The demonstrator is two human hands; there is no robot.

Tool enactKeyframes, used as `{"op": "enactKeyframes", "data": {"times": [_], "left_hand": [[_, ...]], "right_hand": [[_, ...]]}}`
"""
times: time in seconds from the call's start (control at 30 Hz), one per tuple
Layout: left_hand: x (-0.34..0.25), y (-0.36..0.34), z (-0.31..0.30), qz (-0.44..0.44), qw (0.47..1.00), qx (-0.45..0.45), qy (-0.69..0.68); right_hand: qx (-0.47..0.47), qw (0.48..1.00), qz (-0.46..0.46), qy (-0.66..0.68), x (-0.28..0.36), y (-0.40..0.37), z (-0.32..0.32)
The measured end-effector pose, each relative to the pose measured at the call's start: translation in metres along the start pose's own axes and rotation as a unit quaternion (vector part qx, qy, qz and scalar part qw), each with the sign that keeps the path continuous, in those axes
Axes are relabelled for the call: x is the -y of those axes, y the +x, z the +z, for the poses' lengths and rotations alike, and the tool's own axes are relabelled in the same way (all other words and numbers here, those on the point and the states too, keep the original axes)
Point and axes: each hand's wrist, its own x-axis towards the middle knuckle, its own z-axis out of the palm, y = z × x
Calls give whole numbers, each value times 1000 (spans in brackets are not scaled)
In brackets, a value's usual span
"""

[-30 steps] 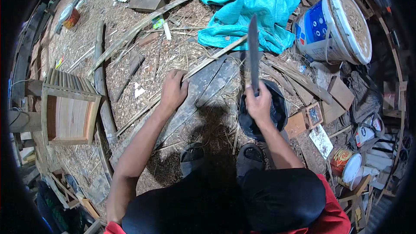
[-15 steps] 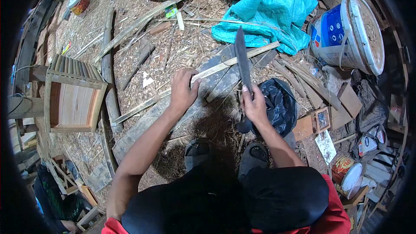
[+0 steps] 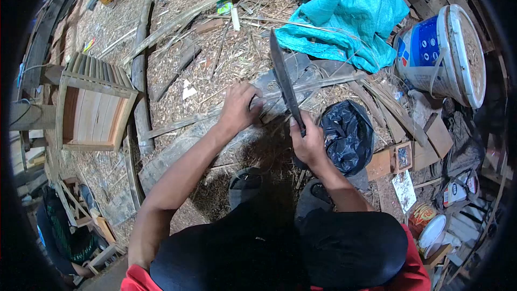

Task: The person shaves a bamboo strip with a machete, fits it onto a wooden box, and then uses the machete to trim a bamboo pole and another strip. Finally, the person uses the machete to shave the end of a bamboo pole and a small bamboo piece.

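My right hand (image 3: 308,139) is wrapped round the handle of a machete (image 3: 282,73). Its dark blade points up and leans to the left, crossing over a long thin wooden strip (image 3: 328,81). My left hand (image 3: 238,106) is curled over the same strip left of the blade, its fingertips slightly blurred. The strip slants across a worn grey board (image 3: 175,153) on the ground. Just right of my right hand sits a black plastic bag (image 3: 347,137).
A turquoise sack (image 3: 350,16) lies ahead, beside a large white-and-blue bucket (image 3: 423,54). On the left stand a slatted wooden box (image 3: 97,113) and a pole (image 3: 141,75). Wood shavings cover the ground. Dark clothing of another person (image 3: 56,231) shows at lower left.
The machete blade has swung left and lower over the strip. My left hand has shifted slightly right, and the strip now shows a greyer face. The camera view has shifted a little.
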Motion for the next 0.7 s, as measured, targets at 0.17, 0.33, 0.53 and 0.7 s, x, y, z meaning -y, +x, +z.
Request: {"op": "enactKeyframes", "data": {"times": [0.17,0.33,0.53,0.7], "left_hand": [[-6,-8,6,1,998,-16,54],[-1,-12,13,9,997,-22,70],[1,-13,13,24,997,-15,67],[2,-13,13,33,996,-18,75]], "right_hand": [[-29,989,-124,-75,-40,-22,32],[-21,991,-112,-68,-9,-19,23],[-12,989,-108,-102,-24,-14,30],[-14,988,-133,-79,-4,-7,18]]}}
